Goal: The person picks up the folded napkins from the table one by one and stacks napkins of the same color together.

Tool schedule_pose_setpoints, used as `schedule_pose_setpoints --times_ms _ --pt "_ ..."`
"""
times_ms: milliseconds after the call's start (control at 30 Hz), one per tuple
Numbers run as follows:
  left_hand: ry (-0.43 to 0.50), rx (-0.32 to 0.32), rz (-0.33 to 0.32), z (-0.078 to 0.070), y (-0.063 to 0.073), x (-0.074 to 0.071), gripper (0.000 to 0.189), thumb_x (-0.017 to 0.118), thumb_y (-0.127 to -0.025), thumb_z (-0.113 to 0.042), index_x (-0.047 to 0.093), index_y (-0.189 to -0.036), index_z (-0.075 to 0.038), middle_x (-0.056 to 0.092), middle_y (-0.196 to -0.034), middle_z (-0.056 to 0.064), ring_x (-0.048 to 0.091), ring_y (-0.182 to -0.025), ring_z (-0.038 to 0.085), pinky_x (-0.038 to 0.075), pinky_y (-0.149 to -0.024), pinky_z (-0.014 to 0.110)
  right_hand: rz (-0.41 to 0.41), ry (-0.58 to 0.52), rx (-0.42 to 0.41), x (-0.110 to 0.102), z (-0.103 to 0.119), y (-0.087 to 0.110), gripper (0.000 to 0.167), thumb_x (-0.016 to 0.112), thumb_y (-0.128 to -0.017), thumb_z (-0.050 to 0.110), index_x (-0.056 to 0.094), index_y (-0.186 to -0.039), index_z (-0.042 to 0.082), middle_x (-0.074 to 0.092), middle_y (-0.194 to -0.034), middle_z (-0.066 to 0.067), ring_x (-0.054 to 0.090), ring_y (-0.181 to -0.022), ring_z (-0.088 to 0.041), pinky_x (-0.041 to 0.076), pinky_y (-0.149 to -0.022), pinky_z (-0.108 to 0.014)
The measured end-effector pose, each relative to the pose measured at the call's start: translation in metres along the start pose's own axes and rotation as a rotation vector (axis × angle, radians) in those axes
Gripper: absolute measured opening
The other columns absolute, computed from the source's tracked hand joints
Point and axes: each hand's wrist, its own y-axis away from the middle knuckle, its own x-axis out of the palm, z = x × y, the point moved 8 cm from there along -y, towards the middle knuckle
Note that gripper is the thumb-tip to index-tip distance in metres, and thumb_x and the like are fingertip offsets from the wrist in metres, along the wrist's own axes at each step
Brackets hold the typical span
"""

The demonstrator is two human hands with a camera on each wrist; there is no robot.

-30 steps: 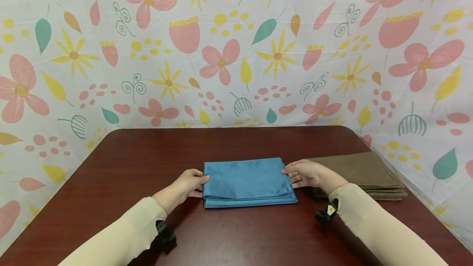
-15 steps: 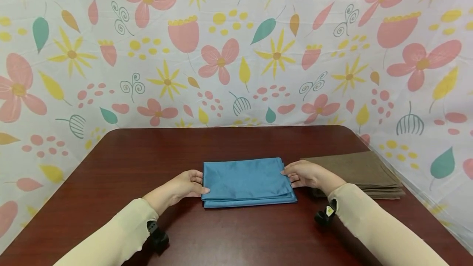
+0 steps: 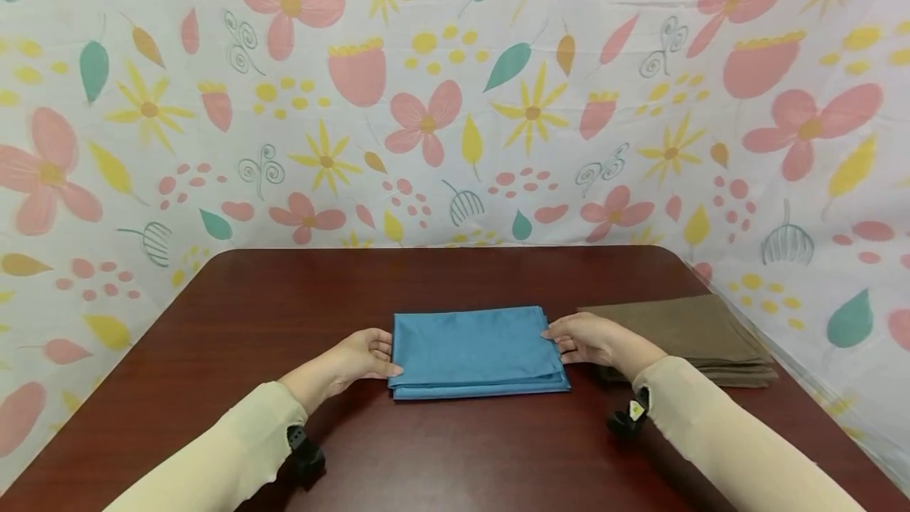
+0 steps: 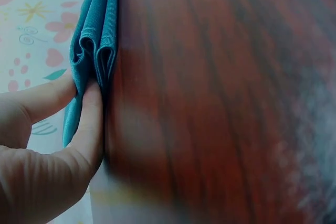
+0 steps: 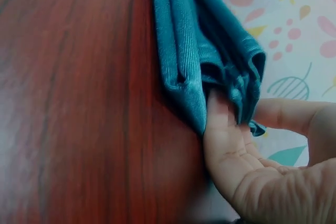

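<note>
A folded blue cloth [image 3: 472, 348] lies flat on the table, its layers stacked along the near side. My left hand [image 3: 353, 359] pinches its left edge, thumb on top. In the left wrist view, fingers [image 4: 89, 116] reach in under the upper layers. At the opposite edge my right hand [image 3: 586, 338] pinches the cloth between thumb and fingers. The right wrist view has one finger [image 5: 220, 145] tucked beneath several upper folds, while a lower fold rests on the table.
A folded brown cloth [image 3: 682, 330] lies at the right, partly behind my right forearm. The dark red-brown wooden table [image 3: 455, 457] ends at a floral curtain [image 3: 455, 101] at the back and sides.
My left hand has slid nearer along the cloth's left edge, its thumb now lower down. The right hand keeps its place. The blue cloth has hardly moved.
</note>
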Motion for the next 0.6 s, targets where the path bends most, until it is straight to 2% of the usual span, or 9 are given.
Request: schedule_pose_setpoints --times_ms 133,267,433,600 --pt "-0.015 0.019 -0.011 -0.002 -0.004 0.0 0.062 0.072 -0.081 0.007 0.04 -0.134 0.015 0.05 -0.126 0.027 0.054 -0.109 0.028 0.056 -0.086 0.035 -0.03 0.019 0.006 -0.003 0.001 -0.002 0.057 0.057 -0.095 0.016 0.032 -0.138 -0.013 0.055 -0.076 0.005 0.055 -0.07 -0.005 0.053 -0.071 -0.024" --pt "-0.007 0.011 -0.027 -0.002 -0.007 0.0 0.061 0.071 -0.081 0.009 0.042 -0.135 0.015 0.051 -0.127 0.027 0.054 -0.112 0.03 0.056 -0.087 0.036 -0.037 0.013 0.009 -0.006 0.0 -0.002 0.056 0.056 -0.097 0.015 0.032 -0.138 -0.013 0.056 -0.074 0.006 0.056 -0.069 -0.005 0.054 -0.07 -0.025" --pt "0.0 0.015 0.01 0.002 -0.007 0.003 0.065 0.072 -0.081 0.006 0.039 -0.137 0.015 0.049 -0.13 0.029 0.054 -0.116 0.032 0.055 -0.089 0.037 -0.047 0.02 0.009 -0.008 -0.005 0.0 0.045 0.055 -0.097 0.014 0.04 -0.133 -0.011 0.057 -0.074 0.004 0.057 -0.07 -0.007 0.055 -0.072 -0.026" --pt "0.003 0.018 0.059 0.006 0.005 -0.007 0.063 0.07 -0.086 0.001 0.038 -0.138 0.015 0.049 -0.131 0.029 0.063 -0.105 0.024 0.056 -0.09 0.037 -0.019 0.064 -0.054 -0.003 -0.002 0.0 0.037 0.053 -0.098 0.014 0.049 -0.124 -0.012 0.06 -0.085 -0.002 0.06 -0.077 -0.012 0.058 -0.08 -0.032"
